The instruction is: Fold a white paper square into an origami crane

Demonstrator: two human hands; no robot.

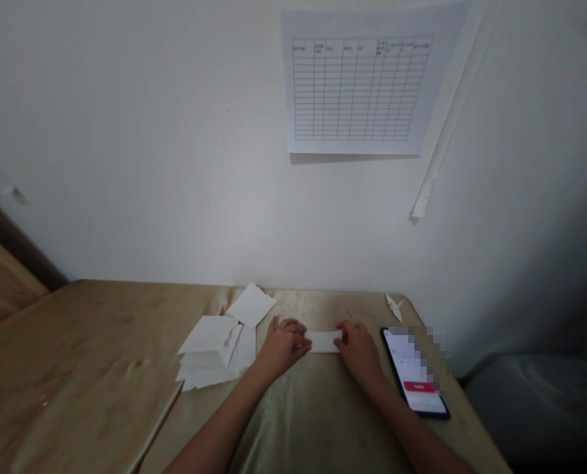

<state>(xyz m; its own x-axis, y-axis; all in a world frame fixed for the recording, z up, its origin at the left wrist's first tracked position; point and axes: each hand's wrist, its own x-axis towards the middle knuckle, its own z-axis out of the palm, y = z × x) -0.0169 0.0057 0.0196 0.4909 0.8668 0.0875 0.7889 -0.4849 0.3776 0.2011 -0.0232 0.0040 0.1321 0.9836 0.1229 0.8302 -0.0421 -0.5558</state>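
Note:
A small white strip of folded paper lies level between my two hands, close to the surface of the covered table. At its left end, my left hand pinches the paper between thumb and fingers. The right end is pinched by my right hand in the same way. Left of my left hand is a loose pile of white paper sheets, some with torn edges. A further white square of paper rests at the back of that pile.
A phone with a lit screen lies right of my right forearm. Behind it sits a small folded paper piece. The gold-brown table cover meets a white wall, where a printed table sheet hangs.

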